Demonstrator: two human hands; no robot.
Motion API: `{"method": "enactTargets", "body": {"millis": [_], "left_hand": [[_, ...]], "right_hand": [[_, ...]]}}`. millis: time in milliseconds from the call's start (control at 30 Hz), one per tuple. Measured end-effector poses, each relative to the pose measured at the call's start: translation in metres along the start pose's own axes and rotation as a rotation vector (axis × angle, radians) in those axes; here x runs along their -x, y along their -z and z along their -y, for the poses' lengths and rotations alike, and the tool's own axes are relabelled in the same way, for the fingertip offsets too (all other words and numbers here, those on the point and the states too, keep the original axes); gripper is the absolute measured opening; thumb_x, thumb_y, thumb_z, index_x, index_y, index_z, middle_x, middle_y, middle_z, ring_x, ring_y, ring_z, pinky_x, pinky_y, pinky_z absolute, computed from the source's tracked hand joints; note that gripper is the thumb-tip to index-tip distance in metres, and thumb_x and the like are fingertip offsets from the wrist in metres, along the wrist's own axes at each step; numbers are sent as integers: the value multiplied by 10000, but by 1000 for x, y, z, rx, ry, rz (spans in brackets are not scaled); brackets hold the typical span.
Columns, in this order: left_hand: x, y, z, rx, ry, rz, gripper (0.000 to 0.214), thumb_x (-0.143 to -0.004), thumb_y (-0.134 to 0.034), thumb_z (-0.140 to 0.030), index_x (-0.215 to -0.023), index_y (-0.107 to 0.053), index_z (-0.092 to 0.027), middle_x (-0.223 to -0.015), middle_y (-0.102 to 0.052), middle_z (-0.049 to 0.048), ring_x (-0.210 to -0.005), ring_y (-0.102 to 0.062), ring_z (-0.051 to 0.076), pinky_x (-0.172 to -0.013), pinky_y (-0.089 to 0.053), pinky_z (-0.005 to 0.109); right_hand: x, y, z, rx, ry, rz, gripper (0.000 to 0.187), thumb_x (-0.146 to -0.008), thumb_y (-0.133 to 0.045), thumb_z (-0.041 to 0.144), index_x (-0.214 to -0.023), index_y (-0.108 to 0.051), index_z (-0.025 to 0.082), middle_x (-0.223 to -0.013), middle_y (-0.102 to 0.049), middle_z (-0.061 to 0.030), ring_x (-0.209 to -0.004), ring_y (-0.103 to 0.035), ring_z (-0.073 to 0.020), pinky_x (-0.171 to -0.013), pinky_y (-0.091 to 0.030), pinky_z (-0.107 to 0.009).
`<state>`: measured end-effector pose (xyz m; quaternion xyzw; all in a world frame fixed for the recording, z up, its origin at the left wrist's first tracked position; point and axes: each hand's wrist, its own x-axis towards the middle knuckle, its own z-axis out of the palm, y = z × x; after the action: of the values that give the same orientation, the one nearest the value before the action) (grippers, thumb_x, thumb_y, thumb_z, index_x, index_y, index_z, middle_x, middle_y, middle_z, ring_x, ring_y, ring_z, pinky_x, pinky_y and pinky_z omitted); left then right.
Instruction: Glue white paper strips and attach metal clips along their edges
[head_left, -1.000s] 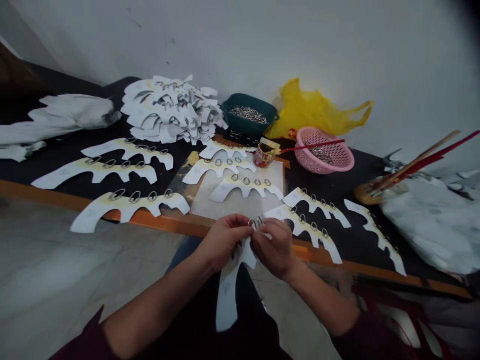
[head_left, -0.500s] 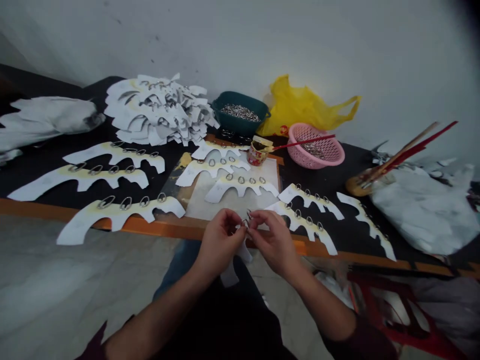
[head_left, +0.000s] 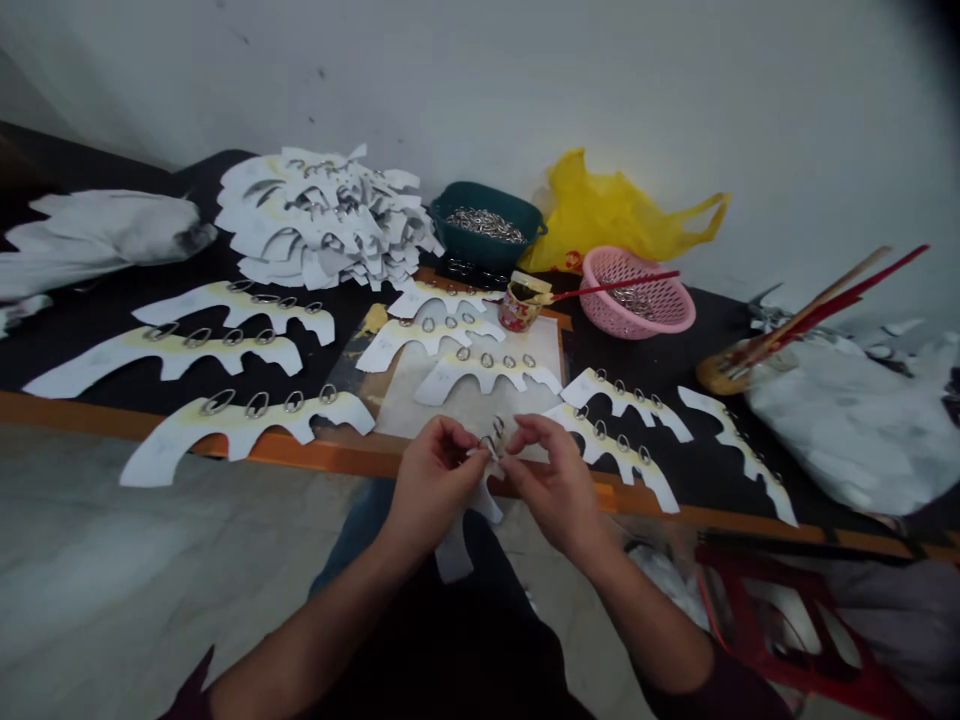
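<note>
My left grip (head_left: pixel 433 482) pinches the white paper cutout (head_left: pixel 454 553) at its metal ring (head_left: pixel 489 443), while my right grip (head_left: pixel 553 482) has just eased open beside it.

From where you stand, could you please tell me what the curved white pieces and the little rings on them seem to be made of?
The curved white pieces look like matte card or thick paper, from their crisp cut edges, with a yellowish stain. The rings look like polished metal, perhaps steel, from their shine.
</note>
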<state>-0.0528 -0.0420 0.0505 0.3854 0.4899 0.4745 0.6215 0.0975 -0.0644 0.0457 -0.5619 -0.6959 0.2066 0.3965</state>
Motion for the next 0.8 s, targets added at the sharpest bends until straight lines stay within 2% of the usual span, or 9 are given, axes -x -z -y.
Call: {"method": "enactTargets", "body": {"millis": [100, 267, 433, 500, 567, 667, 800], "left_hand": [[2, -2, 2, -20, -24, 11, 239, -636, -695, -214, -694, -464, -188, -701, -534, -51, -663, -521, 83, -631, -418, 199], [2, -5, 9, 273, 122, -11, 344, -588, -743, -193, -687, -414, -192, -704, -571, -60, -649, -543, 69, -644, -429, 194], [-2, -4, 13, 399, 336, 69, 404, -523, -800, -213, -796, -504, -180, -725, -633, -29, -655, -592, 97, -641, -444, 214], [-3, -3, 13, 402, 369, 107, 434, -510, -808, -201, -846, -533, -168, -728, -646, -17, -669, -605, 105, -655, -449, 218], [-3, -4, 13, 390, 339, 106, 404, -517, -801, -193, -816, -531, -162, -709, -641, -22, -657, -598, 94, -656, -445, 207], [-1, -6, 14, 313, 206, 30, 351, -539, -782, -186, -737, -492, -167, -661, -602, -53, -634, -569, 67, -641, -429, 180], [0, -7, 14, 164, 56, -51, 318, -582, -751, -200, -738, -475, -178, -665, -568, -63, -651, -566, 76, -635, -433, 186]], "right_hand": [[0, -6, 1, -65, -55, -30, 278, -811, -576, 198, -1081, -530, 246, -811, -602, -27, -844, -582, -193, -710, -515, -344], [9, -18, -1, -102, -82, -140, 209, -831, -534, 211, -1039, -542, 231, -843, -583, -43, -831, -576, -190, -705, -505, -346], [10, -19, 1, 85, 76, -152, 178, -819, -531, 167, -981, -560, 234, -800, -591, -38, -910, -548, -226, -816, -432, -414], [9, -19, 0, 138, 139, -181, 199, -811, -532, 145, -988, -555, 233, -792, -599, -35, -919, -542, -229, -839, -404, -424], [9, -17, -1, 143, 150, -200, 205, -806, -541, 143, -992, -546, 230, -787, -599, -33, -910, -538, -227, -834, -399, -421], [11, -13, -2, 86, 64, -145, 163, -808, -555, 169, -961, -545, 223, -777, -588, -26, -847, -542, -210, -789, -422, -397], [10, -5, 2, 41, -31, -96, 132, -832, -547, 222, -962, -564, 229, -850, -592, -32, -849, -550, -198, -797, -434, -389]]}}
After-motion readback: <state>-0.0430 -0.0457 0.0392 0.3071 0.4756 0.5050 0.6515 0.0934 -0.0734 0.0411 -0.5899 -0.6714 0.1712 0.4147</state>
